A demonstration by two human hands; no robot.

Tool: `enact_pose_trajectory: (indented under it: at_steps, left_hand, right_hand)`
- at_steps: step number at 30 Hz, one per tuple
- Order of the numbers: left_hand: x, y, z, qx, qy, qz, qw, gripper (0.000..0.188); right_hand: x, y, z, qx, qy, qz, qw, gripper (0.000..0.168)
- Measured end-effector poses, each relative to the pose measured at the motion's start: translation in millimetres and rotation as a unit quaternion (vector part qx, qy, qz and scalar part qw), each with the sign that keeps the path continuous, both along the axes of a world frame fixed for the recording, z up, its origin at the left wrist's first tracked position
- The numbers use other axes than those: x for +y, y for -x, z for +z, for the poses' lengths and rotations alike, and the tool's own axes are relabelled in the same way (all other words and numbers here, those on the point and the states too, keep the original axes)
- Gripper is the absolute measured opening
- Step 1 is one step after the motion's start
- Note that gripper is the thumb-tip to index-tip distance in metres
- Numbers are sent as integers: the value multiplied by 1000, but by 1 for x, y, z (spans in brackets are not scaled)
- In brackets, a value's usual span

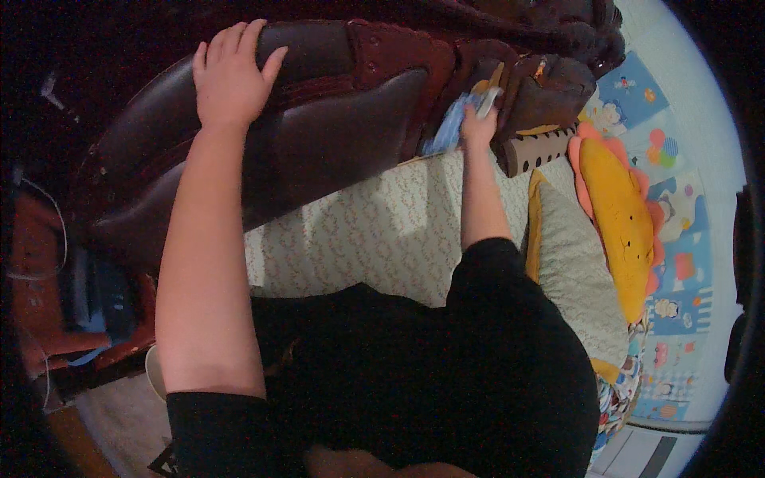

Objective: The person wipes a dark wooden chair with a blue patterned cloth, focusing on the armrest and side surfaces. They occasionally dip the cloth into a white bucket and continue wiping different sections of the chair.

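My left hand [230,77] rests with spread fingers on the padded top of a dark brown leather headboard [352,131], and holds nothing. At the far end of the headboard, my right hand [480,126] grips a light-blue cloth [451,122], blurred and hanging in loose folds. A small white piece [490,100] shows beside the right fingers; whether it belongs to the cloth I cannot tell. Below the headboard spreads a pale floral bed sheet [358,233], partly behind my body.
Right of my right arm lie a pale green pillow [577,263] with yellow edging, a yellow animal-faced cushion [621,227] and a beige dotted roll [541,150]. Cartoon panels [681,257] cover the wall. At left stands a reddish wooden cabinet [36,239] with a white cable [63,227].
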State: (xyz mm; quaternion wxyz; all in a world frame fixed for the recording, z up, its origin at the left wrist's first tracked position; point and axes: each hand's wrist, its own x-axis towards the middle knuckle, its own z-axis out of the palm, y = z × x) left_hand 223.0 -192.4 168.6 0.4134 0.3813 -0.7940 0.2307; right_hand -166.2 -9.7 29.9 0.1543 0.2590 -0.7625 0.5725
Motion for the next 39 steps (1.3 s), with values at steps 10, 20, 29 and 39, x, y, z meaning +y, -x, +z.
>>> enact_pose_trajectory:
  at_steps: [10,20,29,39]
  left_hand:
    - [3,0,0,-7,15,29,999,51]
    - [1,5,1,-17,13,27,999,49]
    - [4,12,2,-20,10,36,999,50]
    - [5,4,4,-26,-12,31,999,51]
  right_hand:
    - [-47,-48,-23,270,7,-40,962,51]
    - [8,-72,-140,-68,-16,-78,995,34]
    - [-68,-24,51,260,60,-5,964,57]
    - [25,-94,-117,22,-64,111,991,42]
